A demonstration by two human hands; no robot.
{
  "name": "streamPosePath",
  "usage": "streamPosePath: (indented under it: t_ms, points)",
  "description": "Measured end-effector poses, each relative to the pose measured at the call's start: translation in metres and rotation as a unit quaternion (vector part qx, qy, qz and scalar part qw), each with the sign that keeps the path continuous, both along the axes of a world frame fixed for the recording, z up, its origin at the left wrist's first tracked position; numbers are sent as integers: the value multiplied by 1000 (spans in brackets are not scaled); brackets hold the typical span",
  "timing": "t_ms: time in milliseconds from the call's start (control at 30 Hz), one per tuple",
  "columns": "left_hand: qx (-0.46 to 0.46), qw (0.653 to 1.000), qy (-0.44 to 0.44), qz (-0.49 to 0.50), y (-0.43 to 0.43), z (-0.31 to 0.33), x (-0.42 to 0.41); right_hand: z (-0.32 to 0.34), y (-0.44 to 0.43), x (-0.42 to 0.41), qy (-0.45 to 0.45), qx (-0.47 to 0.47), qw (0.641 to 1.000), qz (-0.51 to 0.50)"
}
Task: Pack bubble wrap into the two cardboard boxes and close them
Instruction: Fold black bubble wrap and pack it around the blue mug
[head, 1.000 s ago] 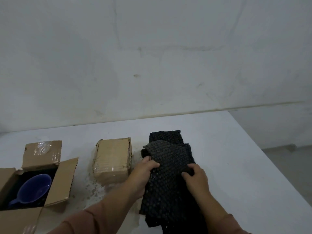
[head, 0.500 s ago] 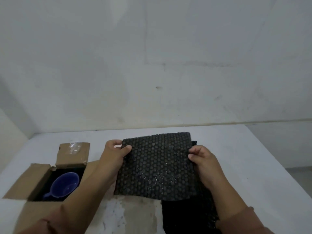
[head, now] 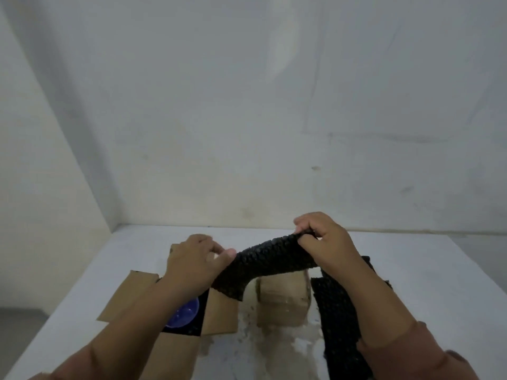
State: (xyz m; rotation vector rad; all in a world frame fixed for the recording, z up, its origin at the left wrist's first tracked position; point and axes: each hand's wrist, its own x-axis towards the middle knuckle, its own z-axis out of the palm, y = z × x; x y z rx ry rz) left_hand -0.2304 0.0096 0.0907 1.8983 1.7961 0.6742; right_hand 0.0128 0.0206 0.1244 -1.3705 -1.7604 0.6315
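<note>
A sheet of black bubble wrap (head: pixel 263 266) hangs in the air between my two hands. My left hand (head: pixel 196 263) pinches its lower left end above the open cardboard box (head: pixel 219 315). My right hand (head: pixel 326 242) grips the upper right end. A blue cup (head: pixel 185 315) lies inside the open box, partly hidden by my left forearm. The second cardboard box (head: pixel 282 303) sits closed just right of the open one, under the held sheet. More black bubble wrap (head: pixel 337 316) lies on the table under my right forearm.
The white table (head: pixel 428 283) reaches back to a white wall. Its left edge runs along a side wall with floor visible below. The open box's flaps spread out to the left, right and front.
I have carried the sheet left and tilted it from a flat, spread hold into a slanted band over the two boxes. The camera view has also swung left.
</note>
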Motion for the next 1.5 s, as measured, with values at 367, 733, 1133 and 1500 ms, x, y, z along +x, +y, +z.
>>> streamPosePath:
  t_ms: [367,733,1133,1500]
  points:
    - [-99,908,-407,-2,8,15,-44,-2,18,-80,180,-104,976,-59]
    - [-185,854,-486,5,6,-8,-89,-50,14,-118,338,-290,892,69]
    - [-264,829,-491,36,1,-27,-106,-59,19,-131,195,-225,951,81]
    - [-211,818,-532,57,-6,-35,-135,-66,25,-154,269,-324,902,95]
